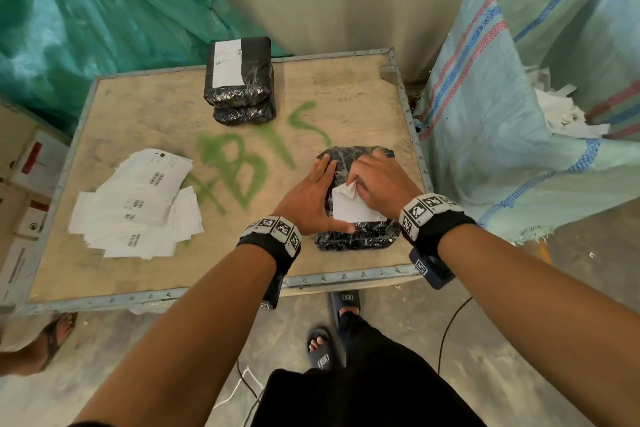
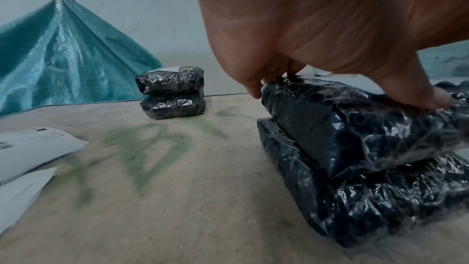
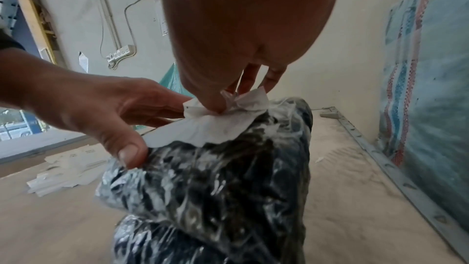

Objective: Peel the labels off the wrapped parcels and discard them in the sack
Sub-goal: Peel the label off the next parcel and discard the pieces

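Parcels [image 1: 356, 198] in black wrap sit stacked at the worktop's [image 1: 138, 107] near right corner. The left hand [image 1: 311, 198] lies flat on the top one, fingers straight, thumb pressing its near edge. The right hand [image 1: 377, 184] pinches the lifted corner of the white label [image 1: 353, 208]. The striped sack [image 1: 502, 135] stands just right of the worktop. A second stack [image 1: 239, 80] waits farther back, loose labels [image 1: 138, 204] at left.

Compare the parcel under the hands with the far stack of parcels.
The near parcel is held down by the left hand; the far stack is untouched. The near parcel's label is partly lifted, its corner pinched by the right hand; the far stack's label lies flat and whole. Both are black, film-wrapped bundles, stacked two high on the table.
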A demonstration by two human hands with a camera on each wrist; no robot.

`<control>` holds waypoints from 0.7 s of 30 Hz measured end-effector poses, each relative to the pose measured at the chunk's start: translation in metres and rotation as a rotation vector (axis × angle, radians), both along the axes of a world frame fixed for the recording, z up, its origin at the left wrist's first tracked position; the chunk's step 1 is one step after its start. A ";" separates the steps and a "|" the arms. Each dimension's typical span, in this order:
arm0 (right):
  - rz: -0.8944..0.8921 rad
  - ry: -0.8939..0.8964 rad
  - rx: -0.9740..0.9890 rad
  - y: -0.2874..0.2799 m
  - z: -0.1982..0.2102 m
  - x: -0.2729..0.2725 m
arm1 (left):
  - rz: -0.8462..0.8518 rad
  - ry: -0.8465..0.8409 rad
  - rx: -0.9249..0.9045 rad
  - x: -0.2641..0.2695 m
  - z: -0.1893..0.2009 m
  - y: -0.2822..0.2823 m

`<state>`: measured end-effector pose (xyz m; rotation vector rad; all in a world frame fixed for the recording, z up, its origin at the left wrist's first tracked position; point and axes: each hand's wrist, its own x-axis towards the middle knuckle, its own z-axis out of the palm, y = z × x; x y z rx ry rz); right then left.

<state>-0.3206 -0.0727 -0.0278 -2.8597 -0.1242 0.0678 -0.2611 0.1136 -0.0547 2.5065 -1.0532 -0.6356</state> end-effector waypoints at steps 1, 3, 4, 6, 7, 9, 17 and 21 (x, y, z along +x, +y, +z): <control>-0.028 -0.014 -0.009 0.002 -0.001 -0.003 | 0.000 0.005 0.005 0.000 0.000 0.001; -0.077 -0.027 -0.008 0.005 -0.001 -0.005 | 0.003 0.002 0.025 -0.001 0.003 0.000; -0.091 -0.029 -0.004 0.006 -0.001 -0.006 | 0.002 -0.010 0.042 -0.001 0.005 -0.001; -0.106 -0.009 0.044 0.010 -0.002 -0.005 | -0.003 -0.035 0.082 -0.001 0.010 -0.004; -0.110 -0.002 0.080 0.011 -0.003 -0.005 | -0.004 -0.043 0.103 -0.002 0.012 -0.005; -0.122 -0.003 0.117 0.014 -0.003 -0.007 | -0.005 -0.056 0.135 -0.003 0.014 -0.006; -0.075 -0.030 0.139 0.006 0.000 -0.019 | -0.005 -0.048 0.138 0.003 0.002 -0.006; -0.041 0.057 0.215 -0.002 0.003 -0.025 | -0.001 -0.039 0.132 0.003 0.000 -0.006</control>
